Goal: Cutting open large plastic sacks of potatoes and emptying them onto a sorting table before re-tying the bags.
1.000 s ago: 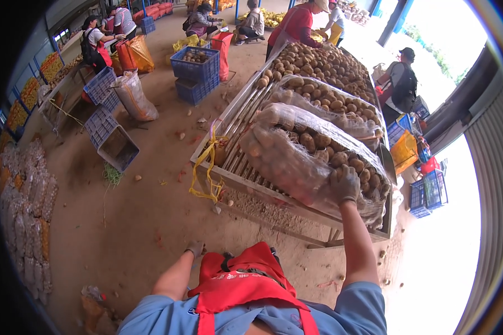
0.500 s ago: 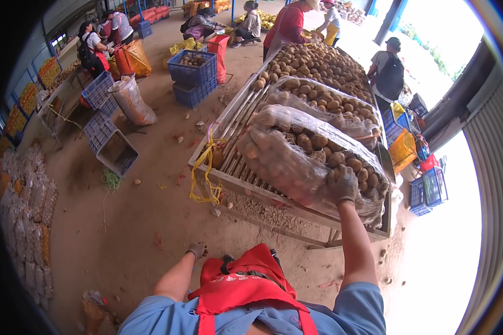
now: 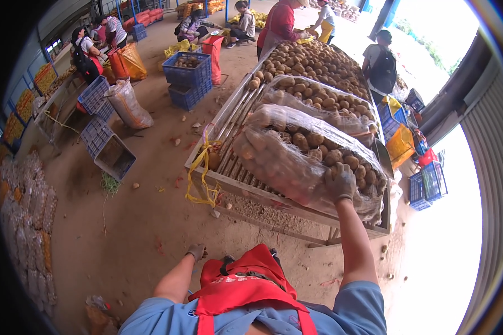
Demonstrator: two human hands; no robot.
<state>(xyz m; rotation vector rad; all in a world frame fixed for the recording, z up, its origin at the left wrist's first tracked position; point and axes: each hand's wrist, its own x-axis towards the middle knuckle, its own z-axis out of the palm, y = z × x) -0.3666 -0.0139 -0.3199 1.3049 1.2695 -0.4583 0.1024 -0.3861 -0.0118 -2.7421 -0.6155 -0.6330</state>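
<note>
My right hand, in a grey glove, lies on the near clear plastic bag of potatoes, at the near side of its opening. Its fingers curl over the bag's edge beside the bare potatoes. This long bag lies on its side on a slatted metal sorting table. Behind it is a second open bag of potatoes, and loose potatoes cover the far end. My left hand, also gloved, hangs low beside my red apron, away from the table. Its fingers look curled with nothing seen in them.
Yellow ties hang from the table's left corner. Stacked blue crates, a tipped crate and a filled sack stand left on the dirt floor. Full bags line the far left. Several people work around; blue crates stand right.
The whole view has shifted slightly, with the table a little further left. My right hand stays on the bag and my left hand stays low. People at the back have shifted posture slightly.
</note>
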